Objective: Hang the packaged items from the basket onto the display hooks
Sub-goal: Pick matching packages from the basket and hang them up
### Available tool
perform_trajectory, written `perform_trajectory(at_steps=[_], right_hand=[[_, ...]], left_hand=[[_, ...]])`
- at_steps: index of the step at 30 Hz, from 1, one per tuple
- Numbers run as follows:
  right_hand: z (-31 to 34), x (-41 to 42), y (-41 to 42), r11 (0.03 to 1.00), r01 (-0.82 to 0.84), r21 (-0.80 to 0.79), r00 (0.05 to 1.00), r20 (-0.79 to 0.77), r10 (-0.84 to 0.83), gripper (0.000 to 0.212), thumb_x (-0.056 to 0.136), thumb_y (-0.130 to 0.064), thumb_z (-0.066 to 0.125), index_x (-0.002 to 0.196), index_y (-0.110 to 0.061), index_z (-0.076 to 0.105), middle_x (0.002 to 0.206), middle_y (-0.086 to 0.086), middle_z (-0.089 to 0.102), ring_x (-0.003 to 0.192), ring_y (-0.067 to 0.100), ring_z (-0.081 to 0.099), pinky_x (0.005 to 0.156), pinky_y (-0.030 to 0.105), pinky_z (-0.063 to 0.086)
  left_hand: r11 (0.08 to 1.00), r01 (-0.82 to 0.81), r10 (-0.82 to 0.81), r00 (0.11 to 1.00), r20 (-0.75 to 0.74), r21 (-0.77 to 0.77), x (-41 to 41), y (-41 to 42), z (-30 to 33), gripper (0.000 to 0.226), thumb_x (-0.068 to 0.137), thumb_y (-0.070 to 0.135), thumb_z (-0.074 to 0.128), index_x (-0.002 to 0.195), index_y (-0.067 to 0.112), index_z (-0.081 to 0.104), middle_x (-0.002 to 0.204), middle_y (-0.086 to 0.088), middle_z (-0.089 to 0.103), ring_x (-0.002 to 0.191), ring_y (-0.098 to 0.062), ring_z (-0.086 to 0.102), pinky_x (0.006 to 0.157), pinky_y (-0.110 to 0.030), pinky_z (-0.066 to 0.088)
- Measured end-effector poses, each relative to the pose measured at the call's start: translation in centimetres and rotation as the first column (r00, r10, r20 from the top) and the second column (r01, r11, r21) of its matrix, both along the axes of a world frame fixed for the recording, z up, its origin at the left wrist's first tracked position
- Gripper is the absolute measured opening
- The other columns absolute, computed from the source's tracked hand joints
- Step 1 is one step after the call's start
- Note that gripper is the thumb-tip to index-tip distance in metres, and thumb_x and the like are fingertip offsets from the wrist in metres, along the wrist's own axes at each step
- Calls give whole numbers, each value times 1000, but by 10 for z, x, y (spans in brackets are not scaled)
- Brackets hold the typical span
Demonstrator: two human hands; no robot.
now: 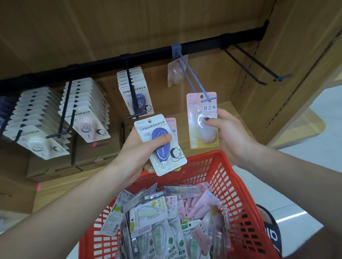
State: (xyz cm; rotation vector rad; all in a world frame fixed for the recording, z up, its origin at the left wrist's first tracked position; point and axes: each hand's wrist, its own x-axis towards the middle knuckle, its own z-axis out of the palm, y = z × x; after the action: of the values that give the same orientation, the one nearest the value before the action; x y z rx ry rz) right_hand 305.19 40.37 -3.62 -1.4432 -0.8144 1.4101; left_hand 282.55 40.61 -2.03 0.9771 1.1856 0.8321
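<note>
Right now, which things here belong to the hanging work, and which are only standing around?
Belong: red basket of packets; pink packet in right hand at blue hook; purple packet in left hand; empty black hook.

Standing around: cardboard boxes; full hooks.

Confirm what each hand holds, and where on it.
Left hand: purple Campus pack, thumb on its blister, a pink pack behind. Right hand: pastel pack, pinched mid right edge.

Both arms raised forward, left hand [141, 150] and right hand [231, 132] gripping.
</note>
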Motion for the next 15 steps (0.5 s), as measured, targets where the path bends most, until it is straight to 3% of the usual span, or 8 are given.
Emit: perform_trajectory(at_steps=[8, 11, 12, 15], right_hand=[[-12, -3, 12, 999, 13, -47, 1000, 1, -13, 32, 89, -32, 68, 121, -37, 72, 119, -6, 77, 118, 29, 70, 112, 60, 43], [-11, 0, 38, 997, 17, -73, 998, 55, -13, 26, 94, -39, 72, 119, -31, 72, 121, -3, 76, 116, 29, 71, 107, 51, 49], [-13, 0, 50, 996, 30, -82, 999, 47, -27, 32, 92, -42, 74, 121, -29, 71, 125, -1, 74, 116, 26, 70, 104, 46, 53], [-23, 0, 89, 989, 74, -126, 996, -32, -79, 59, 88, -40, 82, 138, -18, 60, 134, 4, 67, 113, 25, 68, 74, 29, 58]], left_hand=[[1000, 19, -20, 999, 28, 14, 2, 6, -1, 36, 93, 9, 76, 123, 26, 64, 112, -2, 80, 98, -21, 79, 71, -30, 63], [999, 41, -41, 999, 29, 17, 5, 8, -1, 34, 94, 9, 75, 120, 28, 65, 112, -2, 80, 100, -22, 78, 76, -32, 64], [999, 46, -46, 998, 30, 20, 5, 9, -1, 34, 95, 9, 75, 121, 28, 65, 112, -1, 80, 100, -21, 78, 77, -33, 64], [999, 30, -30, 999, 29, 28, 2, 11, -3, 36, 94, 7, 75, 125, 23, 65, 114, -3, 79, 104, -23, 77, 85, -36, 64]])
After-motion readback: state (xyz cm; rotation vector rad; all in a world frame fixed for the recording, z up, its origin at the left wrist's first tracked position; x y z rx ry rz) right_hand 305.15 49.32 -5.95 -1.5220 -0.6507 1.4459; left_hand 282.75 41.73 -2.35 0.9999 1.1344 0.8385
